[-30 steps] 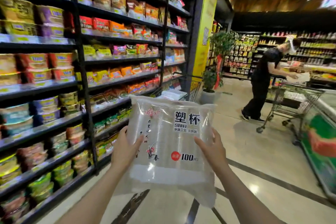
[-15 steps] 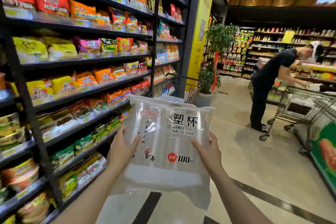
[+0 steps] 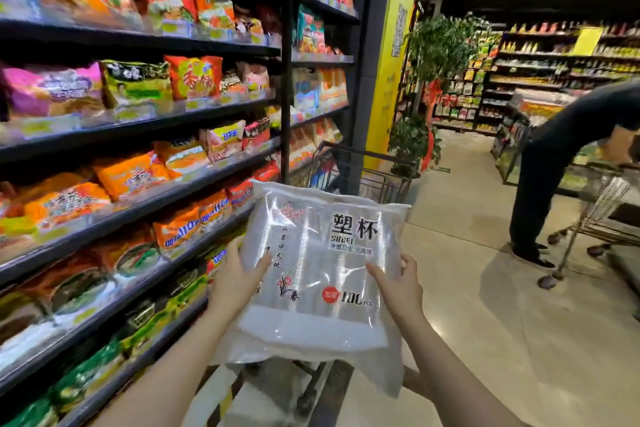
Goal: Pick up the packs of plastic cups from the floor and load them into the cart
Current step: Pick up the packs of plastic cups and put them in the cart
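A clear pack of plastic cups (image 3: pixel 318 263) with black Chinese print and a red "100" mark is held up in front of me at chest height. My left hand (image 3: pixel 235 279) grips its left edge and my right hand (image 3: pixel 398 284) grips its right edge. Behind and below the pack stands a wire shopping cart (image 3: pixel 363 180) against the shelf; its far rim shows above the pack and its lower frame under it. White packs lie low in the cart, mostly hidden by the pack I hold.
Tall dark shelves (image 3: pixel 138 128) of noodle packets run along my left. A yellow pillar (image 3: pixel 391 55) and a potted plant (image 3: pixel 433 80) stand beyond the cart. To the right a person (image 3: pixel 568 163) in dark clothes bends over another cart (image 3: pixel 602 215). Beige tiled floor (image 3: pixel 485 322) spreads to the right.
I have walked forward along the shelf with the pack still in both hands. The cart is now much closer, directly under and behind the pack. The person at right has bent lower.
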Action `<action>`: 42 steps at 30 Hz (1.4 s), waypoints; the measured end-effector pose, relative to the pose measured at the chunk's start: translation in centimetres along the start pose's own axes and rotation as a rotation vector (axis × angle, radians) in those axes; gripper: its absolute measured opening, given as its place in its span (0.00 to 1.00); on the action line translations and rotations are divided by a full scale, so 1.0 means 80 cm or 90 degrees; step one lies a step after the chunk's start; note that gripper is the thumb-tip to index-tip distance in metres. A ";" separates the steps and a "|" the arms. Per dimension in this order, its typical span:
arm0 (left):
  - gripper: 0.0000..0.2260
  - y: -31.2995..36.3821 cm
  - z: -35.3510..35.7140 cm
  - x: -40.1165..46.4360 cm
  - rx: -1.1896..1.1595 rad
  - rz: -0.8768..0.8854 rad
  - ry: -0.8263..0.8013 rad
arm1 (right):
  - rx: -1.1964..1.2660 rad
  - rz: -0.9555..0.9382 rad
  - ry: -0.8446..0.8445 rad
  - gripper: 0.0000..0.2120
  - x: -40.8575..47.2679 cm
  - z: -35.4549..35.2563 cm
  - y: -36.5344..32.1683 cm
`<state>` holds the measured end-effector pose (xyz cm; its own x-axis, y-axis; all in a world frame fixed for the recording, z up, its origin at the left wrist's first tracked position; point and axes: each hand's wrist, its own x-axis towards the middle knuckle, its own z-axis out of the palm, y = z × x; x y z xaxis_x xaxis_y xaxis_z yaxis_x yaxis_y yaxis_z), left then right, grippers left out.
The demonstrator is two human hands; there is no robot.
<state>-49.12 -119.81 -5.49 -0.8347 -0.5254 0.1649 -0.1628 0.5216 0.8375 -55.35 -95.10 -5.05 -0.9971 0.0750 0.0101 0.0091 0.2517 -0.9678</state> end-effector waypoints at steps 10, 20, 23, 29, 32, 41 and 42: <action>0.28 -0.044 0.118 0.332 -0.022 0.018 -0.071 | -0.036 0.041 0.059 0.35 0.290 0.140 0.010; 0.32 -0.089 0.266 0.603 0.077 0.022 -0.242 | -0.073 0.178 0.099 0.36 0.523 0.221 0.058; 0.34 -0.114 0.314 0.654 0.114 -0.002 -0.273 | -0.094 0.203 0.075 0.33 0.582 0.236 0.088; 0.33 -0.144 0.400 0.723 0.107 -0.035 -0.286 | -0.109 0.238 0.044 0.35 0.680 0.259 0.148; 0.28 -0.150 0.440 0.746 0.121 -0.058 -0.286 | -0.135 0.246 0.035 0.34 0.718 0.263 0.172; 0.39 -0.163 0.480 0.782 0.187 -0.115 -0.347 | -0.151 0.284 0.019 0.31 0.762 0.280 0.217; 0.39 -0.162 0.480 0.785 0.207 -0.107 -0.358 | -0.147 0.279 0.025 0.30 0.762 0.280 0.219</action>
<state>-119.64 -133.72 -26.00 -0.9168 -0.2325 -0.3247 -0.3913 0.6854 0.6142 -117.64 -107.75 -27.04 -0.8920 0.2575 -0.3716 0.4481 0.3948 -0.8021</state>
